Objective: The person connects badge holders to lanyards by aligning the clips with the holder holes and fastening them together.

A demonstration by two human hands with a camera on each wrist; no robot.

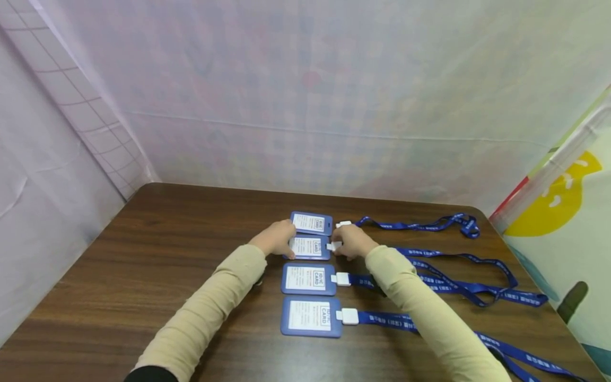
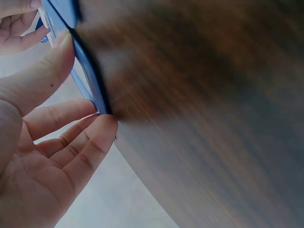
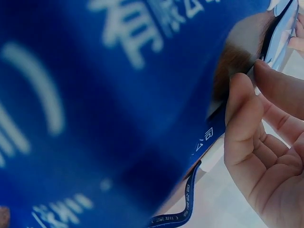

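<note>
Several blue ID badge holders with white cards lie in a column on the table, each with a white clip and a blue lanyard to its right. My left hand (image 1: 275, 239) grips the left end of the second badge holder from the back (image 1: 307, 248), thumb on its near edge and fingers on the far one. The left wrist view shows the thumb and fingertips on the blue rim (image 2: 90, 71). At the clip end of the same holder, my right hand (image 1: 354, 242) pinches the white clip (image 1: 332, 246) between thumb and forefinger, partly hiding it. The blue lanyard (image 3: 133, 95) fills much of the right wrist view.
Farthest back lies another badge holder (image 1: 310, 223), close beside the gripped one. Two more, a middle holder (image 1: 308, 279) and a front holder (image 1: 311, 317), lie nearer. Lanyards (image 1: 477, 292) trail across the right of the brown wooden table (image 1: 157, 254). A pale curtain (image 1: 305, 106) hangs behind it.
</note>
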